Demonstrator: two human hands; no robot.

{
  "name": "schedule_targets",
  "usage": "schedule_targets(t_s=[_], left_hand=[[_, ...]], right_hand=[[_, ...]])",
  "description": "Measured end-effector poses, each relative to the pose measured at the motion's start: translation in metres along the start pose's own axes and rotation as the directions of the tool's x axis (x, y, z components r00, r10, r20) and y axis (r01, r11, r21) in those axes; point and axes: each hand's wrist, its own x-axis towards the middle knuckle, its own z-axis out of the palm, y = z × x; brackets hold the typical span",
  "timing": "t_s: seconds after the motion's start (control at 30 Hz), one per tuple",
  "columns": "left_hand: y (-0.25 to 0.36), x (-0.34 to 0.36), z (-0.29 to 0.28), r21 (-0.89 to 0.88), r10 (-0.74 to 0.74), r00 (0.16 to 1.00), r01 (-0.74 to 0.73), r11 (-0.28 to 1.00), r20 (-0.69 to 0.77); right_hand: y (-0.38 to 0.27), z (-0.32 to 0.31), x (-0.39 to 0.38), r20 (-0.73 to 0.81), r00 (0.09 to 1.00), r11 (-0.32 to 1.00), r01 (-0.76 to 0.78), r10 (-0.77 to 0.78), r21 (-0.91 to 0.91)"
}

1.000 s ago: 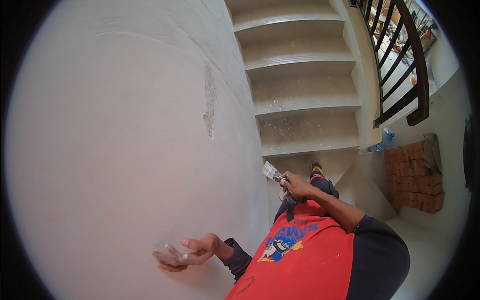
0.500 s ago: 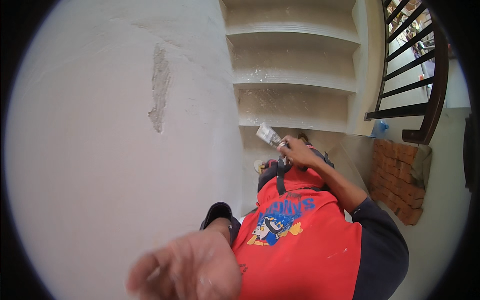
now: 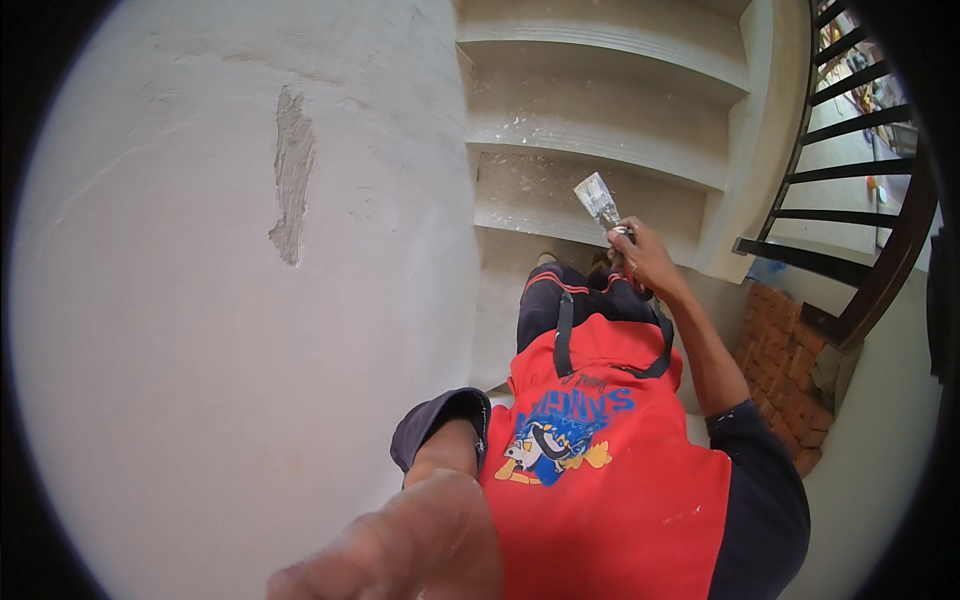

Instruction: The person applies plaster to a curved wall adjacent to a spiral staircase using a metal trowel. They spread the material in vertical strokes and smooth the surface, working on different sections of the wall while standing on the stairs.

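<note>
My right hand [image 3: 647, 260] is closed around the handle of a putty knife [image 3: 599, 201], held out in front of my legs above the stairs. Its flat blade points up and to the left and is smeared with whitish filler. Close to the camera at the bottom, my left hand [image 3: 405, 545] is raised beside my red shirt; its fingers are blurred and partly out of the picture. On the pale wall [image 3: 170, 330] to my left runs a long, rough grey patch of filler [image 3: 293, 180], apart from both hands.
Pale stairs [image 3: 600, 110] with white specks lie ahead. At the right is a dark railing [image 3: 850, 170] with a curved post. Below it lie a brown woven mat [image 3: 775, 350] and a bluish plastic thing [image 3: 765, 270].
My right hand has moved up and to the right with the putty knife, whose blade points more upward. My left hand has turned, so the palm shows less. The view has shifted slightly.
</note>
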Motion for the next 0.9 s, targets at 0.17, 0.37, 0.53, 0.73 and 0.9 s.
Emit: schedule_targets(t_s=[0.17,0.37,0.53,0.73,0.9], left_hand=[[-0.02,-0.025,-0.01,0.236,0.067,0.97,-0.01,0.972,-0.233],[-0.03,-0.18,-0.157,0.685,-0.815,0.332,0.721,-0.104,-0.474],[0.127,-0.441,-0.257,0.754,-0.596,-0.666,0.075,-0.652,-0.449],[0.172,-0.446,-0.213,0.425,-0.344,-0.809,0.13,-0.896,-0.477],[0.157,-0.495,-0.289,0.553,-0.597,-0.451,0.241,-0.797,-0.663]], right_hand=[[0.018,0.006,0.004,0.052,0.998,1.0,-0.018,0.018,0.001],[0.013,0.024,0.0,0.152,0.97,0.98,-0.197,0.192,0.023],[0.037,0.043,0.028,0.193,0.952,0.957,-0.262,0.236,0.122],[0.078,0.087,0.123,0.168,0.933,0.925,-0.345,0.318,0.16],[0.165,0.14,0.189,0.325,0.889,0.839,-0.427,0.321,0.338]])
